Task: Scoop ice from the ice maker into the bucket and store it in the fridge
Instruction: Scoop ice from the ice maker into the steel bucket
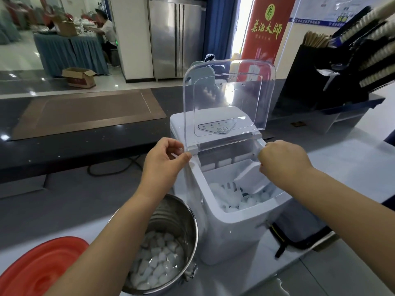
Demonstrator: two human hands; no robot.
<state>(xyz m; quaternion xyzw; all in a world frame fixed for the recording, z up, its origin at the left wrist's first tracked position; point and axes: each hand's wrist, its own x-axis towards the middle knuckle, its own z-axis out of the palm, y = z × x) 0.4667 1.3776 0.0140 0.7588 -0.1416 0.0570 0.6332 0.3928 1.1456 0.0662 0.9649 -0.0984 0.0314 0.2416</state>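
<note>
While the white ice maker [230, 227] sits mid-counter, long side running near to far, its clear lid [228, 99] stands upright on hinges at the far edge of the opening. Just beside it, near left, the steel bucket [183, 212] stands upright, part filled with ice cubes [158, 261]. The left hand [164, 161] has curled fingers, thumb and forefinger pinching the lid's lower left corner. The right hand [282, 161] is curled at the lower right corner; its grip cannot be told. A white scoop [252, 176] lies inside the ice maker.
</note>
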